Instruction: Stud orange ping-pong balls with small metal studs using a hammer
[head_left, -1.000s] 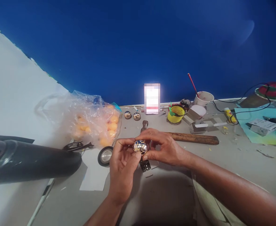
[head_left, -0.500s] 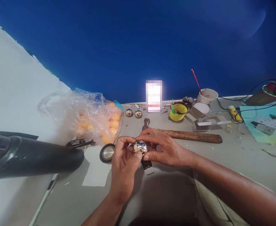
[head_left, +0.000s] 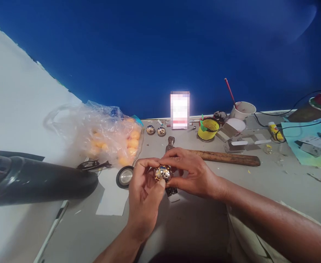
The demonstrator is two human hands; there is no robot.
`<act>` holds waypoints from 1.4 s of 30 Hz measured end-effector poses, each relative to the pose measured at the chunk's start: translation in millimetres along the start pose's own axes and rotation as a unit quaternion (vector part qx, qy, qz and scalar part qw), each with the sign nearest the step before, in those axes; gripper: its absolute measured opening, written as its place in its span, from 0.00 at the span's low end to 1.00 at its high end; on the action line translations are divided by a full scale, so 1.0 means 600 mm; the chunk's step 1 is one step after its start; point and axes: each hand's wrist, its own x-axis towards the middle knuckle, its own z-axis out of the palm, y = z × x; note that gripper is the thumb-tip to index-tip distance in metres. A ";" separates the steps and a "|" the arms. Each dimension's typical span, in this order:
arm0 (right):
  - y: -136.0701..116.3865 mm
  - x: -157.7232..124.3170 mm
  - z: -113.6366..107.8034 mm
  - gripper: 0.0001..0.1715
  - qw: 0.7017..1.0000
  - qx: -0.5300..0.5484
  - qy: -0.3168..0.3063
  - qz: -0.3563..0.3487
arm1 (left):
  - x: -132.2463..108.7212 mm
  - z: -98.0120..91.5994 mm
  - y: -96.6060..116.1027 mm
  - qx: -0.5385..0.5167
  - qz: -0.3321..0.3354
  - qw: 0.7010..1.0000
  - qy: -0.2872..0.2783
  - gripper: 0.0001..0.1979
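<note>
Between both hands is a shiny round knob-like ball (head_left: pixel 162 173), patterned in gold and dark blue. My left hand (head_left: pixel 144 197) grips it from the left, its thumb pressed on the lower front. From the right, my right hand (head_left: pixel 192 173) pinches the same ball with thumb and fingers. A hammer (head_left: pixel 226 157) with a wooden handle lies just behind the hands, its head partly covered by them. Two similar patterned balls, one at the left (head_left: pixel 150 129) and one beside it (head_left: pixel 161 131), rest near the wall.
A plastic bag (head_left: pixel 105 128) of orange balls lies at the left, near a black tube (head_left: pixel 40 179) and a round black-rimmed disc (head_left: pixel 126 176). Toward the back stand a bright blurred screen (head_left: pixel 180 111), a yellow pot (head_left: pixel 208 129) and a white cup (head_left: pixel 245 110). Cables run at right.
The ball has turned slightly between my fingers, showing more gold and less blue. Both hands stay on it in nearly the same place, and the view has shifted a little.
</note>
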 end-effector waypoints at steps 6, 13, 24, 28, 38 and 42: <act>-0.001 -0.001 -0.001 0.25 1.000 -0.018 -0.010 0.015 | -0.002 0.001 -0.001 0.003 0.002 1.000 0.006 0.08; -0.005 -0.003 0.000 0.25 1.000 -0.017 -0.010 0.022 | -0.001 0.005 0.001 0.012 0.000 1.000 0.018 0.10; -0.008 -0.005 0.001 0.27 0.998 -0.035 -0.047 0.036 | -0.001 0.014 0.008 0.085 -0.017 0.995 0.045 0.09; -0.009 -0.004 0.001 0.27 0.997 -0.044 -0.053 0.034 | -0.001 0.010 0.008 0.089 -0.030 0.995 0.045 0.09; -0.001 0.002 -0.005 0.27 0.996 0.030 -0.055 0.060 | 0.002 -0.001 0.005 0.009 -0.053 0.999 0.002 0.08; -0.001 0.001 -0.003 0.25 0.996 0.026 -0.056 0.061 | 0.003 0.007 0.009 0.049 -0.063 0.996 0.033 0.09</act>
